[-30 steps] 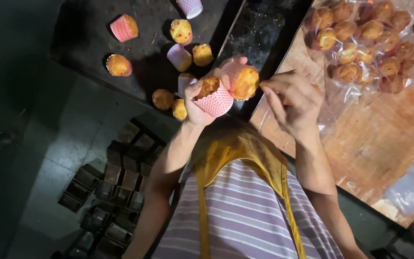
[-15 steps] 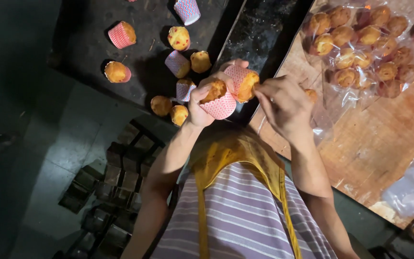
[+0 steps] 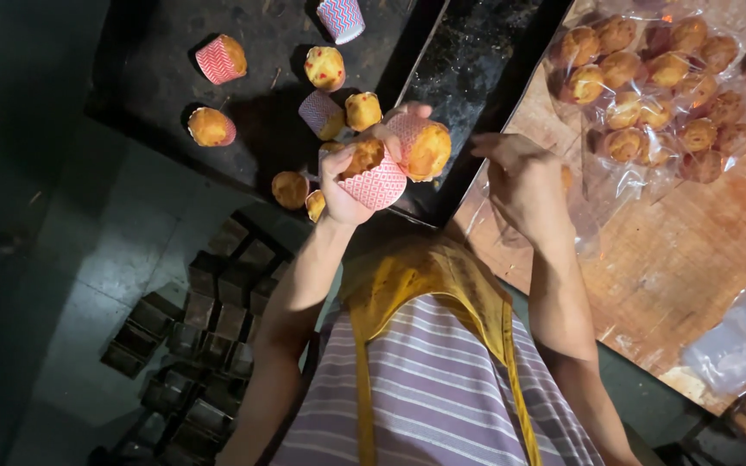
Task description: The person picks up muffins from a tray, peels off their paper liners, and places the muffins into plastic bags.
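Clear bagged muffins (image 3: 658, 78) beside right hand (image 3: 524, 185)

A dark baking tray (image 3: 157, 78) carries loose muffins: one in a red-striped paper cup (image 3: 220, 58), a bare yellow one with red flecks (image 3: 325, 67), another in a cup (image 3: 211, 126) near the tray's edge, and an upturned striped paper cup (image 3: 341, 17) at the top. Beside it, the wooden bench (image 3: 692, 233) bears clear plastic bags of muffins (image 3: 658, 86), touching one another. On the floor (image 3: 71, 285) below lies a cluster of small dark square baking tins (image 3: 200, 336).
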